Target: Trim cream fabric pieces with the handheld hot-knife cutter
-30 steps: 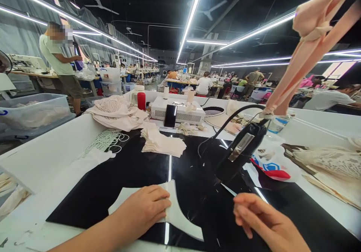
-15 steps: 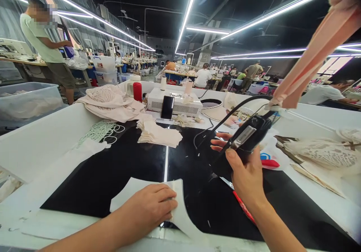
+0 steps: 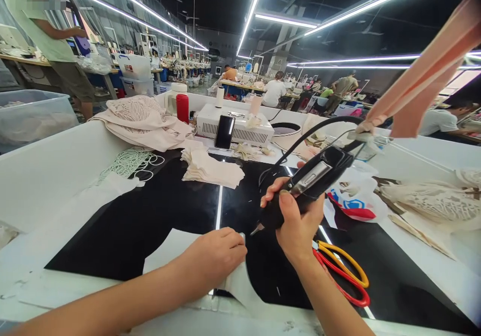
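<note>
My right hand (image 3: pixel 298 221) is wrapped round a black corded hand tool (image 3: pixel 311 173) with a metal plate on its side and a small pointed metal tip. The tip is just above the black work surface, pointing down to the left. A pink fabric strip (image 3: pixel 424 80) is tied to the tool's upper end. My left hand (image 3: pixel 216 256) lies on a pale fabric piece (image 3: pixel 165 251), its fingers bunched at the upper right corner. Part of the piece is hidden under that hand and forearm. Scissors (image 3: pixel 347 273) with red and orange handles lie beside my right forearm.
A stack of cream fabric pieces (image 3: pixel 212 168) lies ahead, with a phone (image 3: pixel 224 131) leaning on a white vented box (image 3: pixel 244 123). Mint cord (image 3: pixel 128 165) and lace fabric (image 3: pixel 139 125) sit left. A plastic bag (image 3: pixel 356 198) and more lace (image 3: pixel 432 198) are right.
My right hand has brought the tool left and down, closer to the fabric piece, uncovering the scissors' handles. My left hand has slid slightly right and up to the piece's corner.
</note>
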`<state>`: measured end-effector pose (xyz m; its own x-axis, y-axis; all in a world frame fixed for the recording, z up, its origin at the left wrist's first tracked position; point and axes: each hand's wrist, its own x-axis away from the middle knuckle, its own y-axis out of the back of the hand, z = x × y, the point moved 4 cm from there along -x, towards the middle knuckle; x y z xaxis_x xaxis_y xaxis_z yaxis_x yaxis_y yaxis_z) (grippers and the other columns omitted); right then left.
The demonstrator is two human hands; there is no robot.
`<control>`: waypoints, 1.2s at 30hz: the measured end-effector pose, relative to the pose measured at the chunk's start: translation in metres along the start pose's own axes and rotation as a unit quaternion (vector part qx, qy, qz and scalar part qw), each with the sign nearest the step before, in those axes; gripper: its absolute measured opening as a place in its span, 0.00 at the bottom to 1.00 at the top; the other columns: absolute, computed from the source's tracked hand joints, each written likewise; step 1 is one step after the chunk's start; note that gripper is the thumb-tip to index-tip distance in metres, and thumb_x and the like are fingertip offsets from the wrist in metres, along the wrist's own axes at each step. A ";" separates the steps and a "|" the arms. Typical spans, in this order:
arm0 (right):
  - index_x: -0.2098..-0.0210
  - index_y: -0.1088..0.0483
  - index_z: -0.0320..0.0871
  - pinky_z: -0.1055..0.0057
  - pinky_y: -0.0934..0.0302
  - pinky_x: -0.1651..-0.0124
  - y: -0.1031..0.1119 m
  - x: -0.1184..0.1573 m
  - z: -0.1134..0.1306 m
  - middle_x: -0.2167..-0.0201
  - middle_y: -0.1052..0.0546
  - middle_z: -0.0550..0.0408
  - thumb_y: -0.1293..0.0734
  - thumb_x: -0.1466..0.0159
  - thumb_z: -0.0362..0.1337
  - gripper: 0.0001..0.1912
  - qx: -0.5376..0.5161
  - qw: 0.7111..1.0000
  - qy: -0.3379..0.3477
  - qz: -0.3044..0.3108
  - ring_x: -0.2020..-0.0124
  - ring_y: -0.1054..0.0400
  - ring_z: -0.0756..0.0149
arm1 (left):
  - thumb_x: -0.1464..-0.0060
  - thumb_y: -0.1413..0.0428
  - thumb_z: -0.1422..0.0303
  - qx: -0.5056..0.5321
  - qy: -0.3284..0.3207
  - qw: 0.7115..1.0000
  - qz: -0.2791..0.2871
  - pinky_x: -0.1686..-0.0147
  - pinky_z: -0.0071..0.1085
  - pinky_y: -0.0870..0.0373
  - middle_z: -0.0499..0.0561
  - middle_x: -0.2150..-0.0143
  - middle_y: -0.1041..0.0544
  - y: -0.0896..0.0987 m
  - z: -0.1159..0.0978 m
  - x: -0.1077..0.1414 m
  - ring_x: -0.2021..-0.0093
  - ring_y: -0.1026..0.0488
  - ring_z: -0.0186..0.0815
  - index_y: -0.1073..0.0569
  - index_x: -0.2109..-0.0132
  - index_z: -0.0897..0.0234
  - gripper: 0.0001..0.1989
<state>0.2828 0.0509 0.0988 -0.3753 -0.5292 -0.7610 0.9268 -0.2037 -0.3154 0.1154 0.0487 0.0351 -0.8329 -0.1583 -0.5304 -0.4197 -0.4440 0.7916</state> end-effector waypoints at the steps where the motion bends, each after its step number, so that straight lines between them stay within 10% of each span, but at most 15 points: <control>1: 0.49 0.37 0.48 0.68 0.31 0.69 -0.002 0.000 -0.002 0.63 0.28 0.57 0.28 0.32 0.40 0.16 -0.008 1.000 0.000 0.003 0.68 0.31 0.70 | 0.46 0.43 0.72 0.004 0.002 1.000 0.002 0.58 0.19 0.39 0.43 0.61 0.29 -0.003 0.000 -0.001 0.59 0.38 0.17 0.31 0.60 0.61 0.07; 36: 0.40 0.37 0.47 0.72 0.33 0.72 -0.016 0.004 -0.012 0.65 0.28 0.58 0.27 0.34 0.42 0.26 -0.148 0.987 -0.053 0.022 0.72 0.32 0.72 | 0.54 0.33 0.71 -0.002 0.022 1.000 -0.001 0.52 0.16 0.35 0.40 0.57 0.29 -0.016 -0.004 0.017 0.52 0.38 0.17 0.28 0.55 0.56 0.19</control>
<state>0.2668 0.0620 0.0943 -0.3171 -0.6182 -0.7192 0.8919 0.0634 -0.4477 0.1092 0.0498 0.0123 -0.8156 -0.1961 -0.5444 -0.4197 -0.4474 0.7898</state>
